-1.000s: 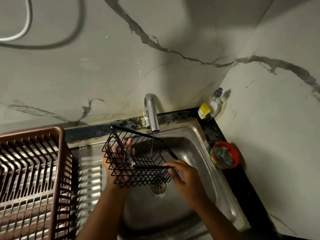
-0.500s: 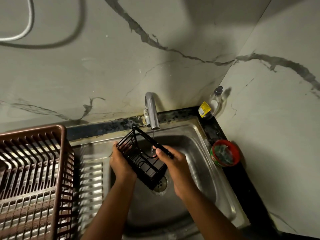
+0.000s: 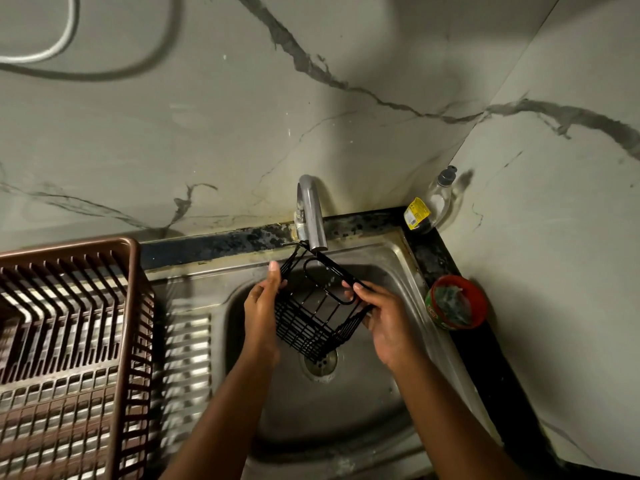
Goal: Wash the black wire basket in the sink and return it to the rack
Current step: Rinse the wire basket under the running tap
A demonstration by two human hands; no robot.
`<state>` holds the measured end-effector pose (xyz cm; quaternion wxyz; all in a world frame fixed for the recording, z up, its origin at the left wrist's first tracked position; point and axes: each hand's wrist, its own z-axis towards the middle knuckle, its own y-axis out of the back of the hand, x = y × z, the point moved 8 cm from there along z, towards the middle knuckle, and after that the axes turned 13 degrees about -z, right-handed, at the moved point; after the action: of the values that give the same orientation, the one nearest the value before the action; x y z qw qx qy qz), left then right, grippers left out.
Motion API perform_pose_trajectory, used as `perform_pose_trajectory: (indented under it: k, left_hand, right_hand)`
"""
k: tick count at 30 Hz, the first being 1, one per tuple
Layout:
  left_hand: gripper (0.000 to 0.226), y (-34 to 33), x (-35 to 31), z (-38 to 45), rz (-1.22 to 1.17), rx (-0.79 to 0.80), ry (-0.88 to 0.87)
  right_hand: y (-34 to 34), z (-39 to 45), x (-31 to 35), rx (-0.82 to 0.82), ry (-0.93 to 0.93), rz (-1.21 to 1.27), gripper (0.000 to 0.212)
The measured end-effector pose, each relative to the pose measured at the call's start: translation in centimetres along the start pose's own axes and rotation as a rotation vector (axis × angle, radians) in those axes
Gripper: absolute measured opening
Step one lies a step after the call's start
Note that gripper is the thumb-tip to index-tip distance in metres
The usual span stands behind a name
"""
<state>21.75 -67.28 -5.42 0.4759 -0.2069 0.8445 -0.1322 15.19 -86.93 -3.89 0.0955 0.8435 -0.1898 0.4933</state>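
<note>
A: Nearest the camera?
B: Two bare forearms reaching up over a steel sink (image 3: 388, 407), basin dull and smeared, round drain (image 3: 320, 367) in its floor.

A: And held over that drain?
B: Black wire basket (image 3: 311, 323), boxy, thin rods in a grid, tipped on one corner, its looped handle up by the spout. Left hand (image 3: 259, 306) against the basket's left side, fingers fairly straight, thumb raised along the rim. Right hand (image 3: 384, 320) on the right side, fingertips pinching the looped wire, the other fingers curled under the basket's edge.

A: Left of the basin?
B: Ribbed steel draining board (image 3: 187, 351), shiny ridges, blurred. Beyond that, at the left edge, a brown plastic rack (image 3: 69, 341), slatted, with a rounded rim.

A: Right side?
B: Dark speckled worktop (image 3: 498, 386), narrow. On its right edge beside the basin, a red round tub (image 3: 457, 303) with something greenish inside.

A: Farther back?
B: Curved metal tap (image 3: 310, 216) at the back edge of the sink, spout just above the basket. In the back right corner, a clear pump bottle (image 3: 436, 202) with a yellow label. Behind everything, pale glossy wall (image 3: 242, 116) with dark marble-like veins; grey hose (image 3: 62, 32) looping at top left.
</note>
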Motion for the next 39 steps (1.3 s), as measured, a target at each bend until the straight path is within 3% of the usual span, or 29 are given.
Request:
perform_pose_trajectory:
  k: [4,10,18,23,26,30,33,36,39]
  left_hand:
    - [0.075,0.2,0.9,-0.1,-0.024,0.012,0.022]
    - [0.057,0.8,1.7,-0.4,-0.04,0.029,-0.012]
    - [0.06,-0.2,1.7,-0.4,0.007,0.031,0.002]
    - [0.069,0.5,1.3,-0.1,0.029,0.021,0.018]
    - [0.051,1.8,0.4,0.0,0.029,-0.007,0.0]
    - [0.067,2.3,-0.6,0.2,0.261,0.02,-0.118]
    - [0.052,3.1,-1.2,0.2,0.369,-0.033,-0.158]
    - [0.065,4.4,-1.8,1.1,0.494,-0.084,-0.171]
    - [0.039,3.7,-2.5,1.2,0.436,0.011,-0.171]
  right_hand:
    - [0.6,-0.6,-0.5,0.023,0.02,-0.004,0.033]
    - [1.5,-0.8,-1.3,0.001,0.027,0.0,0.021]
    - [2.1,-0.3,-0.9,-0.023,0.056,-0.019,0.019]
    - [0.9,0.7,1.2,0.051,0.173,-0.189,0.016]
    - [-0.9,1.5,2.8,0.123,0.242,-0.307,0.018]
    - [-3.5,2.9,3.6,0.211,0.262,-0.46,0.018]
    - [-4.8,3.8,3.9,0.258,0.24,-0.484,0.02]
    - [-5.5,4.6,4.3,0.286,0.225,-0.476,0.022]
    - [-5.4,5.2,4.6,0.294,0.193,-0.472,0.025]
